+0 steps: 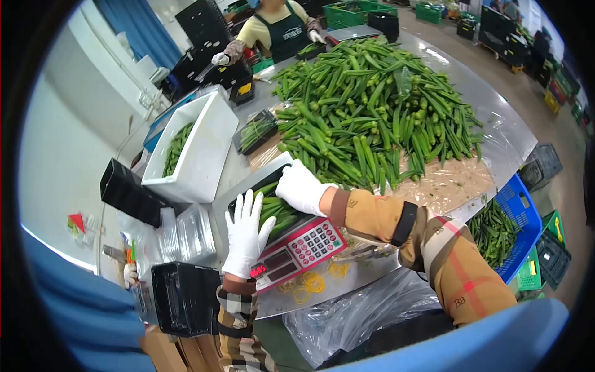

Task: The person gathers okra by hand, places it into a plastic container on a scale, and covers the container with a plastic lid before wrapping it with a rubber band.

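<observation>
A black tray of okra [277,211] rests on the pan of a red and white weighing scale [305,250] with a lit red display. Over the tray's left part lies my left hand [246,232], white-gloved, its fingers spread on the okra and rim. My right hand [300,188], also gloved, is at the tray's far right edge with its fingers curled together; what they hold, if anything, is hidden. Just beyond it rises a large okra pile [378,105] on the metal table [508,133].
A white foam box [207,146] with okra, a small black tray [255,131] and clear plastic lids [192,232] are at left. Yellow rubber bands [310,283] lie near the front edge. A blue crate [527,229] stands right. A co-worker [282,31] stands across the table.
</observation>
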A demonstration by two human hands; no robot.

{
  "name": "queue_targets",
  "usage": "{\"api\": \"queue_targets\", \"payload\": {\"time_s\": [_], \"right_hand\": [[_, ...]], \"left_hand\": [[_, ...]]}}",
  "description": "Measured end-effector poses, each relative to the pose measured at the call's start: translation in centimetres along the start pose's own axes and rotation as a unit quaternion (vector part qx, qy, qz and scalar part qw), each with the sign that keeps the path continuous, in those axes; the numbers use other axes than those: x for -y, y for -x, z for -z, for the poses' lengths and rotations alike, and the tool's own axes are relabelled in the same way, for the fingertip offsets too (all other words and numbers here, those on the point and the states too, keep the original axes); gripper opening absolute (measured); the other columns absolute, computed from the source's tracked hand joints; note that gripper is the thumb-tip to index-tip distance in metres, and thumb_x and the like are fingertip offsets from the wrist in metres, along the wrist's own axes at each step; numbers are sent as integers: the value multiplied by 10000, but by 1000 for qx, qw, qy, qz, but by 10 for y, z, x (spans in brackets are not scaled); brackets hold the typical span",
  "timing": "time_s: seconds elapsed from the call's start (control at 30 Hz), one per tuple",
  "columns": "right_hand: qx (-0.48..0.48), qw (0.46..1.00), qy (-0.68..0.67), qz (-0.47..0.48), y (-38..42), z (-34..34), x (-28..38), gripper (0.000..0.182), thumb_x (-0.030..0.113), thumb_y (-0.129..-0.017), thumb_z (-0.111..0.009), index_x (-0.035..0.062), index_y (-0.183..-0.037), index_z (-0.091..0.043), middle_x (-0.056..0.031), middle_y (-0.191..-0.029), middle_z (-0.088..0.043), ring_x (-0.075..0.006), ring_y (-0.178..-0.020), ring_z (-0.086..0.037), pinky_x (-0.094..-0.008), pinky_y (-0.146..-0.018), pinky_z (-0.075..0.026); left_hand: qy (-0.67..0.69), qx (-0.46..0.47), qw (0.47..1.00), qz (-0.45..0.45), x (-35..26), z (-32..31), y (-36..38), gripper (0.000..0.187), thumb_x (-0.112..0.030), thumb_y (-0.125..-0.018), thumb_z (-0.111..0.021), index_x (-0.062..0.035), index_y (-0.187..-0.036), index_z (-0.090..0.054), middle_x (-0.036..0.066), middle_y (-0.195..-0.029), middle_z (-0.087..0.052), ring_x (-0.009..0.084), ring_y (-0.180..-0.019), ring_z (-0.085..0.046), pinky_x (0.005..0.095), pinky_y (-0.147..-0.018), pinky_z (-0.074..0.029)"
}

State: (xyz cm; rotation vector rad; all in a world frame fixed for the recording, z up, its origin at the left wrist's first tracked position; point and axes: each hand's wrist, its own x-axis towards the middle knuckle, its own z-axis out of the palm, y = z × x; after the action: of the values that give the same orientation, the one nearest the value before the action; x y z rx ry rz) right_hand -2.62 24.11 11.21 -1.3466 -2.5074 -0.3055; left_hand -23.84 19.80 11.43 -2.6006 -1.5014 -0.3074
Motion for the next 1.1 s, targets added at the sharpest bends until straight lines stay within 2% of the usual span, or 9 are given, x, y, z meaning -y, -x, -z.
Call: {"api": "queue_targets", "payload": {"time_s": [0.2,0.37,0.5,0.6,0.73,0.83,0.93,0.97,1.1], "right_hand": [[-213,968,-134,-2,25,11,-3,118,167,-800,-618,137,-853,-719,-73,-775,-660,-291,-858,-642,-441,-827,-446],[-307,920,-143,-198,78,11,-74,142,158,-778,-632,82,-884,-685,-143,-831,-652,-354,-755,-642,-477,-682,-507],[-40,911,-75,-403,133,-33,-131,368,211,-802,-724,68,-1123,-615,-179,-988,-657,-350,-888,-667,-445,-764,-531],[-61,860,-185,-472,141,-52,-137,547,227,-799,-773,84,-1265,-525,-196,-1099,-640,-379,-1011,-645,-452,-860,-519],[26,868,-175,-464,143,-42,-144,610,146,-789,-750,71,-1303,-429,-208,-1137,-635,-380,-1017,-655,-451,-860,-524],[-11,875,-201,-441,149,-51,-152,619,113,-788,-722,70,-1329,-426,-209,-1115,-651,-381,-1000,-659,-446,-857,-526],[-135,792,-381,-457,159,-48,-159,536,84,-809,-663,26,-1317,-504,-155,-1001,-689,-289,-904,-691,-371,-820,-538],[-130,721,-518,-441,170,-45,-162,436,83,-857,-633,7,-1280,-558,-117,-1054,-697,-207,-937,-681,-316,-806,-538],[-107,504,-780,-354,207,12,-145,417,85,-948,-602,-47,-1336,-527,-138,-1188,-663,-182,-1040,-654,-299,-848,-535]], "left_hand": [[23,39,999,19,3,1,-2,631,-425,-955,-579,-130,-1487,-412,104,-1556,-373,339,-1468,-266,619,-1159,-171],[92,-3,995,41,3,-1,1,655,-435,-944,-593,-136,-1495,-405,108,-1551,-384,333,-1476,-255,603,-1176,-127],[54,-146,985,70,-12,8,4,672,-424,-917,-629,-100,-1471,-431,124,-1521,-418,373,-1473,-238,603,-1181,-95],[35,-198,978,48,-39,18,5,596,-354,-921,-636,-81,-1426,-476,139,-1498,-435,395,-1453,-258,587,-1183,-115],[52,-200,978,-3,-89,40,7,533,-275,-905,-666,-76,-1376,-517,149,-1481,-454,405,-1434,-281,566,-1183,-139],[102,-216,971,-33,-121,44,9,486,-170,-858,-710,-71,-1311,-565,148,-1452,-487,415,-1417,-312,562,-1172,-185],[193,-217,956,-34,-149,41,16,474,-132,-841,-718,-61,-1289,-581,140,-1422,-518,403,-1413,-333,523,-1166,-237],[236,-213,947,-33,-157,40,18,455,-96,-838,-710,-38,-1273,-589,137,-1394,-541,371,-1411,-353,487,-1166,-257],[427,-164,889,10,-185,6,26,441,8,-865,-637,6,-1298,-558,153,-1361,-563,296,-1351,-453,395,-1132,-337]]}}
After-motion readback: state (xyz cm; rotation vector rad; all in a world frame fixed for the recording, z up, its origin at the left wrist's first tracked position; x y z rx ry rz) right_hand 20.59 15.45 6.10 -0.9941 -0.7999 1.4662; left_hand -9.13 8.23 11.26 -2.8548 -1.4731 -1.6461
